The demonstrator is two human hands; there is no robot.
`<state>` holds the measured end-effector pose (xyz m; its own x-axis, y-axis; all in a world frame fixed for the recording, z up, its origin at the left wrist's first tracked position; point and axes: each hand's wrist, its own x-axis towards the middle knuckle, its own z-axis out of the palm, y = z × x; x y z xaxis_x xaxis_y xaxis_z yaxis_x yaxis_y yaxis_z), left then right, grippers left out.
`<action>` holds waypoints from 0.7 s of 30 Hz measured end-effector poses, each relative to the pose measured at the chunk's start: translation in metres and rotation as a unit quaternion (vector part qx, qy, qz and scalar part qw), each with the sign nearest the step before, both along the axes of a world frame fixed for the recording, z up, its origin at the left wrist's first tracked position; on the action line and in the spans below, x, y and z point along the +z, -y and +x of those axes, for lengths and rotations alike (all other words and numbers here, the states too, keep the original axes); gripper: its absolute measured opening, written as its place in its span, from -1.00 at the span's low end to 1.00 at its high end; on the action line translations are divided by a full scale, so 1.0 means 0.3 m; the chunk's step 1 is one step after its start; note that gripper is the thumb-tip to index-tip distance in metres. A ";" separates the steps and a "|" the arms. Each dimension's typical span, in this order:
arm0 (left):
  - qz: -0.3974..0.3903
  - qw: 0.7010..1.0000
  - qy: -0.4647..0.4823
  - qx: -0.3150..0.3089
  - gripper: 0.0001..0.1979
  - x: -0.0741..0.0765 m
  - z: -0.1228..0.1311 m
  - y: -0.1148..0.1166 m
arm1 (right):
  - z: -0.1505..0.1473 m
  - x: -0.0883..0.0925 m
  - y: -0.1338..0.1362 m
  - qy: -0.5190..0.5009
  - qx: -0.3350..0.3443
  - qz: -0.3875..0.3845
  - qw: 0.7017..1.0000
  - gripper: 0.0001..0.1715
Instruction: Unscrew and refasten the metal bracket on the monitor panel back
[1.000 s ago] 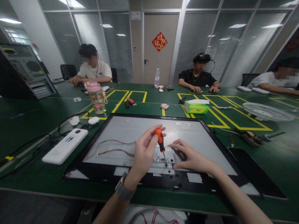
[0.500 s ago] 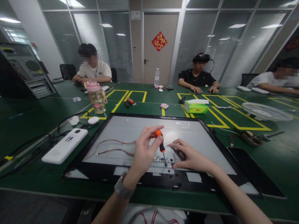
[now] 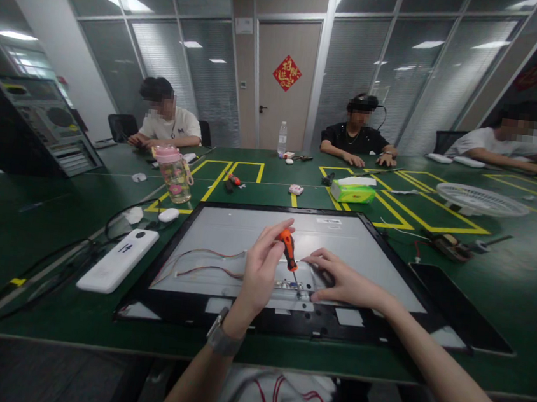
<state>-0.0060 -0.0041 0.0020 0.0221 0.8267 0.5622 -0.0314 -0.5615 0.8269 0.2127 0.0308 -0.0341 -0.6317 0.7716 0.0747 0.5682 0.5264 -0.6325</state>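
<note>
Gripping the screwdriver more upright than before, left hand.

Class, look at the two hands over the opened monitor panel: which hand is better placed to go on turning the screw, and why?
Probably the left hand: it already grips the orange screwdriver, tip down at the small circuit strip. The right hand lies flat on the monitor panel, steadying it.

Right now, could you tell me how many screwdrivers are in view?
2: one orange-handled screwdriver in the left hand, tip on the monitor panel; a second screwdriver beyond. Others may be hidden.
</note>
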 end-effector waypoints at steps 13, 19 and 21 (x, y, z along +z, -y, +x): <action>0.012 1.000 0.013 0.003 -0.66 -0.004 0.001 0.001 | 0.000 0.005 0.002 0.001 0.000 -0.005 1.000 -0.18; 0.039 0.998 0.000 0.044 -0.79 -0.008 0.009 -0.008 | 0.000 0.005 0.001 0.002 0.000 -0.004 1.000 -0.17; 0.050 0.997 0.000 0.054 -0.81 -0.013 0.011 -0.012 | -0.001 0.006 0.003 0.004 0.000 -0.006 1.000 -0.17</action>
<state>-0.0026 -0.0005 -0.0018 -0.0642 0.7646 0.6413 0.0349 -0.6405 0.7671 0.2123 0.0300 -0.0322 -0.6316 0.7729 0.0608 0.5735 0.5186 -0.6342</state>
